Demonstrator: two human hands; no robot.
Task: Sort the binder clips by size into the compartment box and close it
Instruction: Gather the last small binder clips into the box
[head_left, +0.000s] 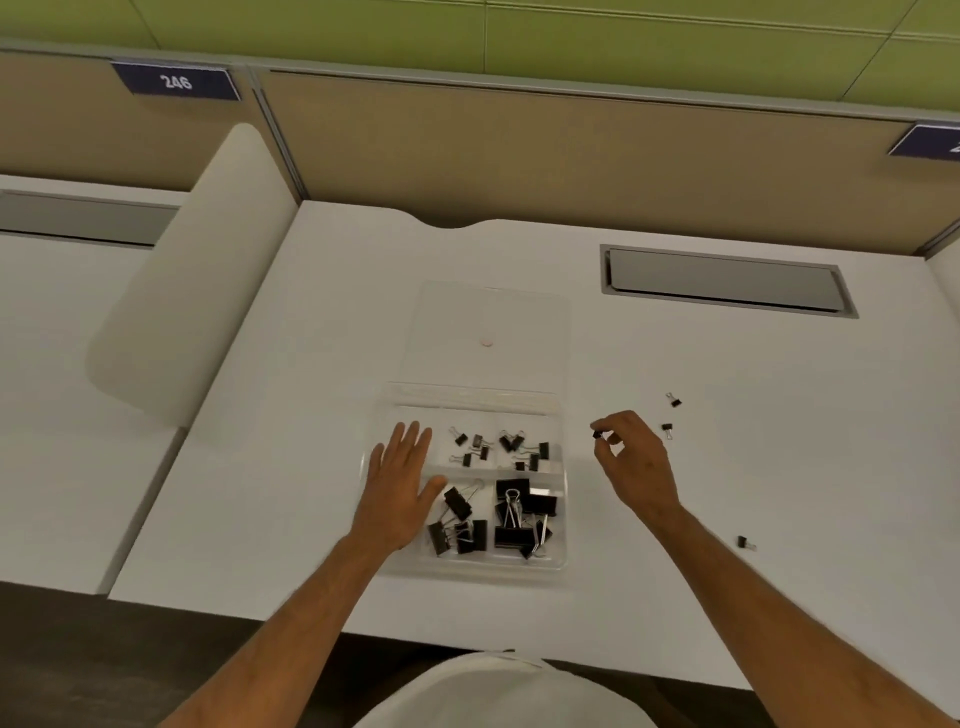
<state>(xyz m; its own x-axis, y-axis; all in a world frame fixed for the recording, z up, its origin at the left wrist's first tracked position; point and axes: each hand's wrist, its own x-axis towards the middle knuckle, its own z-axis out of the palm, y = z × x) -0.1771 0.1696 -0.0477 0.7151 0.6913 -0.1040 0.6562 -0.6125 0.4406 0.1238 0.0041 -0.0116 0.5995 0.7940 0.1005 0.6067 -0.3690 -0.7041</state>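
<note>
A clear compartment box (562, 560) lies on the white desk, its lid (488, 312) swung open flat behind it. Small black binder clips (470, 447) fill the back compartments, and larger clips (514, 514) fill the front ones. My left hand (397, 486) rests flat with straight fingers on the box's left side. My right hand (631, 460) hovers to the right of the box and pinches a tiny black clip (597, 434) between fingertips. Three tiny clips lie loose on the desk: one (674, 400), another (667, 429) and a third (746, 543).
A grey cable hatch (724, 280) is set into the desk at the back right. A curved white divider (192, 280) stands to the left. A tan partition wall (519, 150) runs along the back. The desk's front edge is near my body.
</note>
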